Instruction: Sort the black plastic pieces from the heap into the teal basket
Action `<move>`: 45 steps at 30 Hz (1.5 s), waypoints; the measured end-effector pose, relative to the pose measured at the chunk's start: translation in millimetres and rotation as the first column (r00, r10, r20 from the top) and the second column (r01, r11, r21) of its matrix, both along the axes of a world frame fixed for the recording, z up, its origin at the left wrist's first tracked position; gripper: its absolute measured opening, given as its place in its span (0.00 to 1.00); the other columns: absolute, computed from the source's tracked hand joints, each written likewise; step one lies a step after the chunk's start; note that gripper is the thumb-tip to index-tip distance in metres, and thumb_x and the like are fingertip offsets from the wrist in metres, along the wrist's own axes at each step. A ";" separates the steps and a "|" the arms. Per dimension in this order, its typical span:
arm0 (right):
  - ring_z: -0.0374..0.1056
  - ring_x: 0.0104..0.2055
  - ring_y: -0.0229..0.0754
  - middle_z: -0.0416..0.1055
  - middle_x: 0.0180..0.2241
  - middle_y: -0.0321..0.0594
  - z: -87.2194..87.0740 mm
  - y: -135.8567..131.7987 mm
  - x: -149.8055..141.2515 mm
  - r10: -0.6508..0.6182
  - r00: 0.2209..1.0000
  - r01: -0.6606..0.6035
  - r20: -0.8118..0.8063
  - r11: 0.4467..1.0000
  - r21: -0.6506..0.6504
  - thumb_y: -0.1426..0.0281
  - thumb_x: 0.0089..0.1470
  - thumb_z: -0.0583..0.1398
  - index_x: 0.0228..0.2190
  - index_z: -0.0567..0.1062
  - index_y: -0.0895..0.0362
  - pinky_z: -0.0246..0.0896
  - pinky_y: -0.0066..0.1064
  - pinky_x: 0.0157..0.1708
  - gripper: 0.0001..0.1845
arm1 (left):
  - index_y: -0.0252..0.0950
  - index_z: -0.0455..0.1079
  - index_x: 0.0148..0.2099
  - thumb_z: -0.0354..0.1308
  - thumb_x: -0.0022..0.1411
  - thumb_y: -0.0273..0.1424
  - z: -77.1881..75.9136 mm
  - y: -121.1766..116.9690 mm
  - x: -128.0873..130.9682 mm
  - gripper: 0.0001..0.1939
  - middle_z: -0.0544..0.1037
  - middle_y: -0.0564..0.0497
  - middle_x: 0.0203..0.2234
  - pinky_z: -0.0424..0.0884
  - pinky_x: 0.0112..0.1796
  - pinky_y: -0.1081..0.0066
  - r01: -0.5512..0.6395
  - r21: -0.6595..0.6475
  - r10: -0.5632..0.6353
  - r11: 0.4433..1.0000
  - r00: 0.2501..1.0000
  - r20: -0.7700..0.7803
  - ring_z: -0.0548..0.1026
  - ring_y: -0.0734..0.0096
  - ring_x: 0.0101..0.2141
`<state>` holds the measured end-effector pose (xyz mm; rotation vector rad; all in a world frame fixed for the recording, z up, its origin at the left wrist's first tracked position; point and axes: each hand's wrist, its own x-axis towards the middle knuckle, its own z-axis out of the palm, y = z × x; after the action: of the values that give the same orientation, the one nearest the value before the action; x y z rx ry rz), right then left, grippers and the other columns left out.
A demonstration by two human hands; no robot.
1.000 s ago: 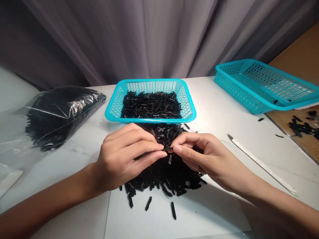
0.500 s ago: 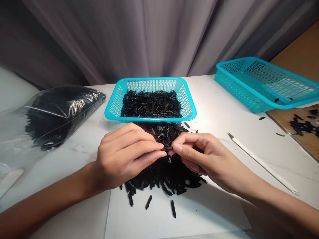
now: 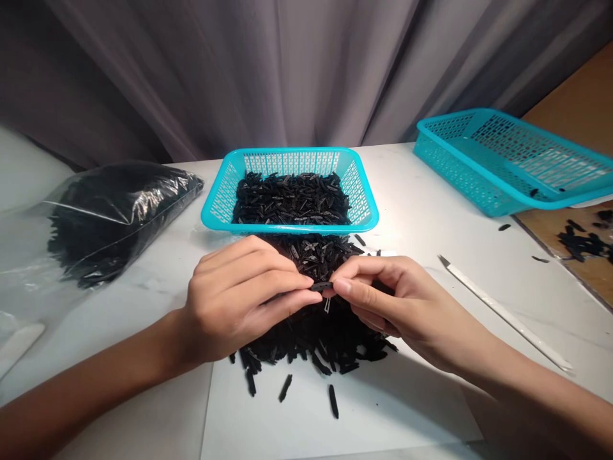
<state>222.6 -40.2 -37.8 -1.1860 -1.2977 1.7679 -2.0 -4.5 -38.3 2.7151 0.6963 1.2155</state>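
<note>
One small black clip (image 3: 321,285), pinched at its ends between the fingertips of the left hand (image 3: 239,300) and the right hand (image 3: 383,300), both closed on it and meeting just above a loose pile of black clips (image 3: 316,332) on the white table (image 3: 421,217). One metal spring (image 3: 326,306), seen just under the held clip. One turquoise basket (image 3: 218,204), directly beyond the pile, about half filled with black clips (image 3: 292,198) of the same kind. One second turquoise basket (image 3: 483,185), far right, nearly bare apart from a few dark pieces. One clear plastic bag (image 3: 96,217), left of the first basket, lying on its side and packed with black clips. Several stray clips (image 3: 332,401), on the white sheet (image 3: 383,415) nearest the person. One thin white strip (image 3: 502,313), right of the hands. One scatter of black pieces (image 3: 582,243), on the brown surface at far right
</note>
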 end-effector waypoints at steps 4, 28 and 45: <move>0.47 0.18 0.29 0.55 0.17 0.27 0.6 -0.1 0.1 -0.009 1.000 0.009 -0.002 1.000 -0.001 0.57 0.59 0.64 0.31 0.77 0.59 0.39 0.23 0.15 0.16 | 0.35 0.77 0.36 0.69 0.60 0.28 -2.3 3.0 -0.6 0.04 0.81 0.52 0.27 0.76 0.32 0.70 0.007 -0.004 -0.007 1.000 1.000 0.001 0.77 0.72 0.29; 0.70 0.29 0.38 0.75 0.33 0.44 5.4 2.1 -16.8 -0.488 0.802 0.150 -0.343 0.722 -0.675 0.56 0.61 0.59 0.41 0.80 0.60 0.68 0.24 0.29 0.21 | 0.34 0.73 0.51 0.65 0.64 0.32 -14.9 -1.3 14.5 0.15 0.81 0.44 0.43 0.74 0.43 0.60 0.103 -0.110 -0.121 0.989 0.978 -0.169 0.76 0.60 0.44; 0.66 0.28 0.30 0.72 0.29 0.37 -2.1 -8.5 -23.5 -0.299 0.890 0.061 -0.343 0.826 -0.560 0.63 0.60 0.64 0.29 0.77 0.60 0.61 0.18 0.27 0.14 | 0.37 0.79 0.33 0.69 0.59 0.27 -3.1 0.8 13.6 0.02 0.83 0.55 0.26 0.73 0.31 0.72 -0.050 -0.326 0.064 0.944 0.997 0.032 0.77 0.74 0.28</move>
<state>199.0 -48.6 -39.9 -1.0750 -0.4179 2.1561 11.6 -3.7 -41.4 2.4075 0.8888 1.0565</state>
